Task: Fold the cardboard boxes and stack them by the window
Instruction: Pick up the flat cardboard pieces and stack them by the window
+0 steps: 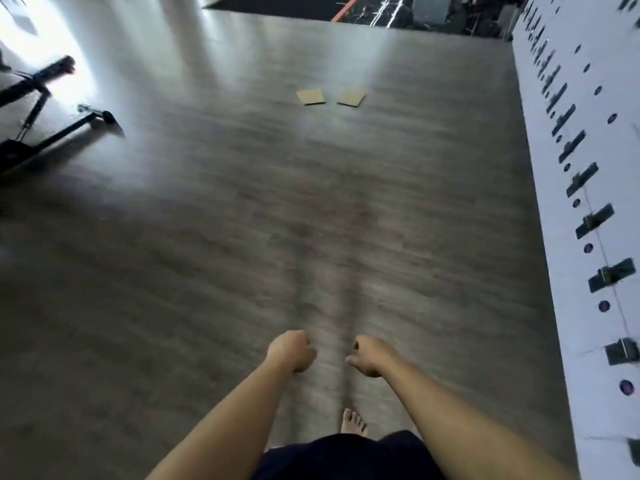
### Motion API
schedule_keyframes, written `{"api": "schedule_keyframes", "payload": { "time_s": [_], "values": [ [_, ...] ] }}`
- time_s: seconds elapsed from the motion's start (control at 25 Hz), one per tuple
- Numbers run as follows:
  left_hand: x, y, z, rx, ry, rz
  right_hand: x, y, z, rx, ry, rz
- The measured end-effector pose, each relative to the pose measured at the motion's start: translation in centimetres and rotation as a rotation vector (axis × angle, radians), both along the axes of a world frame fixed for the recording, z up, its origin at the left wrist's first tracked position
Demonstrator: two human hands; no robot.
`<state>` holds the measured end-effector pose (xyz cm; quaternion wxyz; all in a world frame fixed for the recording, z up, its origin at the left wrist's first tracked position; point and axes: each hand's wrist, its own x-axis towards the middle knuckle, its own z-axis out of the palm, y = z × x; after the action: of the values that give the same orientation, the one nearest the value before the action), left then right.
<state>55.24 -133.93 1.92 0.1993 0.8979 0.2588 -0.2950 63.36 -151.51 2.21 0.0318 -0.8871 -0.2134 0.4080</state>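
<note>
Your left hand and right hand hang near you, fingers curled, holding nothing. Two flat cardboard pieces lie side by side far ahead on the floor. They look light and thin, though blur hides detail; pinch them at an edge.

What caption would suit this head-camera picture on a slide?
Empty-handed, left hand and right hand out front, a barefoot person faces two flat cardboard pieces lying side by side on the wood floor.
</note>
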Motion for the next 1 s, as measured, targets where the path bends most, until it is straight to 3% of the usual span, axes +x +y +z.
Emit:
{"api": "schedule_keyframes", "payload": {
  "time_s": [0.28,0.52,0.68,1.0],
  "values": [
    [18.8,6.5,2.0,-0.067,-0.106,0.131,21.9,8.3,1.7,0.006,-0.048,0.031],
    [35.1,16.6,-0.2,-0.026,-0.064,0.068,38.3,17.0,0.9,0.032,-0.039,-0.057],
    [50.0,22.7,0.8,-0.009,-0.06,-0.028,50.1,20.8,2.7,0.035,-0.059,-0.185],
    [75.7,24.6,1.4,-0.061,-0.085,-0.15,73.3,24.3,1.2,0.016,-0.082,-0.253]
  ]
}}
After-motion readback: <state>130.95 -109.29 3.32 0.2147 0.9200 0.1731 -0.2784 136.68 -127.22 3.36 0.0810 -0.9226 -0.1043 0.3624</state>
